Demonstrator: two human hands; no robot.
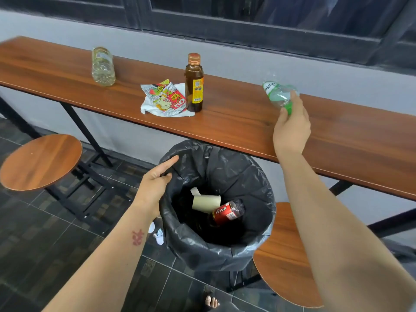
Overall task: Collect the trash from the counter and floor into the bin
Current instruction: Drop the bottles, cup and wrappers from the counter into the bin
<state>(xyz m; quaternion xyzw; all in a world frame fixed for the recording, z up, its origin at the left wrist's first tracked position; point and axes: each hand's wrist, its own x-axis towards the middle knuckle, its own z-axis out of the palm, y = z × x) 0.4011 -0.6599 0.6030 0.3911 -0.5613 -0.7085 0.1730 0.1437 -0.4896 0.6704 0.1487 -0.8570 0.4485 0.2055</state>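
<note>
My right hand (291, 129) is shut on the neck of a clear plastic bottle with a green label (278, 93), lifted just above the wooden counter (247, 122). My left hand (155, 185) grips the left rim of the bin lined with a black bag (247, 251), held below the counter's front edge. Inside the bin lie a red can (227, 212) and a cardboard roll (206, 202). On the counter stand a brown glass bottle (194, 83), crumpled snack wrappers (165, 100) beside it, and a clear plastic bottle on its side (103, 66) farther left.
Two round wooden stools flank the bin, one at the left (40, 161) and one at the right (286, 255). Small scraps of litter (157, 234) lie on the dark tiled floor by the bin. A grey wall and dark window frame run behind the counter.
</note>
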